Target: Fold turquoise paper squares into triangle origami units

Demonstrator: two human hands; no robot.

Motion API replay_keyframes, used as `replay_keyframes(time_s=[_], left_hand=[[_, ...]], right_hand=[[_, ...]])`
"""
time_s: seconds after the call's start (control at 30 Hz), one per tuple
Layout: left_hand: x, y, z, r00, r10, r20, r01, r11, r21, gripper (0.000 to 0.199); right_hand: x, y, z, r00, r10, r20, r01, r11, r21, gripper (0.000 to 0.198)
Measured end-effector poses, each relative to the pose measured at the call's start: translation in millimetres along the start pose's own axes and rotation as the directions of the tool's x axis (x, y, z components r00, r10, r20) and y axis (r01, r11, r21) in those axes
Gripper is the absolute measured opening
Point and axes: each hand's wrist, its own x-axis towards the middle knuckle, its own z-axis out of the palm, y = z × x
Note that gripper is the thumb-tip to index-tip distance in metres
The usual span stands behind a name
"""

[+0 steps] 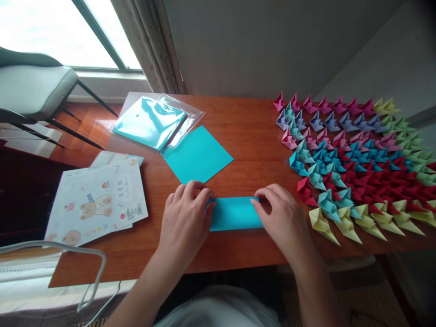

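A turquoise sheet of paper folded into a long rectangle (235, 213) lies on the table in front of me. My left hand (186, 210) pinches its upper left corner between thumb and fingers. At the opposite end, my right hand (279, 208) grips the upper right corner the same way. Just beyond the left hand rests a flat, unfolded turquoise paper square (200, 155). The undersides of both hands' fingers are partly hidden.
Rows of folded paper figures (364, 177) in several colours fill the table's right side. Clear-wrapped turquoise paper (150, 120) sits at the back left. Bear-printed sheets (98, 200) lie at the left, near a white curved bar (98, 268). A chair (37, 88) stands by the window.
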Motion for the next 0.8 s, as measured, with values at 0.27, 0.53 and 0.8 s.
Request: replay_keyframes(time_s=[0.27, 0.53, 0.8], left_hand=[[4.2, 1.4, -2.6, 0.974, 0.211, 0.081, -0.205, 0.976, -0.073, 0.026], [5.7, 7.7, -4.1, 0.968, 0.198, 0.158, -0.193, 0.980, -0.046, 0.015], [1.1, 19.7, 2.0, 0.941, 0.264, 0.213, -0.228, 0.957, -0.179, 0.024]], right_hand=[[3.6, -5.7, -1.6, 0.992, -0.096, 0.077, 0.101, 0.993, -0.063, 0.013], [3.6, -21.4, -3.0, 0.993, -0.067, 0.098, 0.085, 0.979, -0.183, 0.013], [-1.6, -42.7, 3.3, 0.977, -0.104, 0.188, 0.139, 0.973, -0.182, 0.011]])
